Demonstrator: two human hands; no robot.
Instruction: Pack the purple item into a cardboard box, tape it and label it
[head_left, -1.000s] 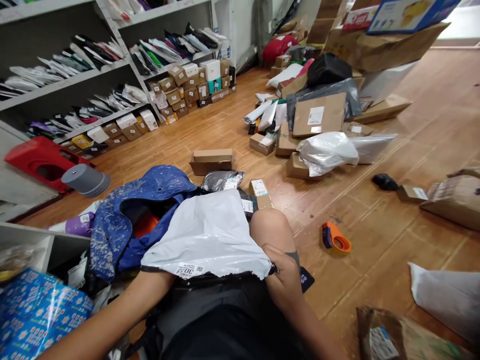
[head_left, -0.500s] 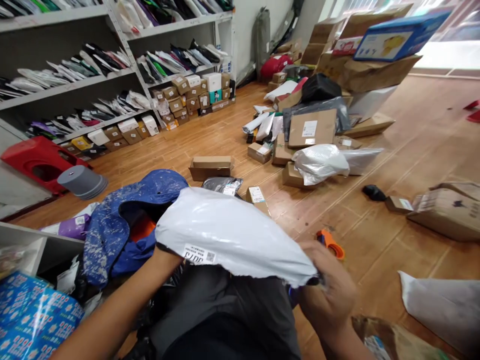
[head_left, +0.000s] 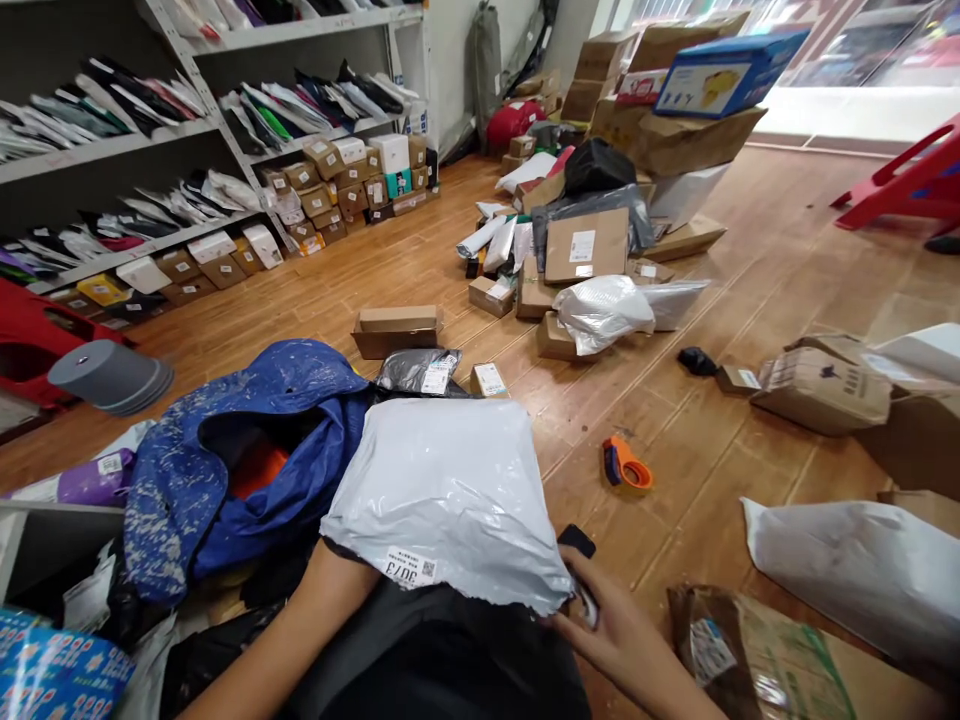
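Observation:
A white plastic mailing bag (head_left: pixel 450 480), plump and wrinkled, lies across my lap with its printed label at the near edge. My left hand (head_left: pixel 352 575) is under its left side, fingers hidden by the plastic, holding it up. At the lower right corner of the bag, my right hand (head_left: pixel 592 625) is closed around a small dark device (head_left: pixel 577 541), mostly hidden, with a silvery part between the fingers. Its fingertips are against the bag's corner. On the floor beyond lies an orange and dark blue tape dispenser (head_left: pixel 628 466).
An open blue sack (head_left: pixel 247 450) sits at the left beside a grey upturned tub (head_left: pixel 111 375). Shelves (head_left: pixel 217 120) of parcels line the back. A heap of cartons (head_left: pixel 586 245) and bags is ahead; more cartons (head_left: pixel 821 392) and a white parcel (head_left: pixel 855 570) lie at the right.
The mailing bag has tilted so its broad face lies flatter and its label reads more fully. My right hand has moved left and down with the bag's corner. The view has swung right.

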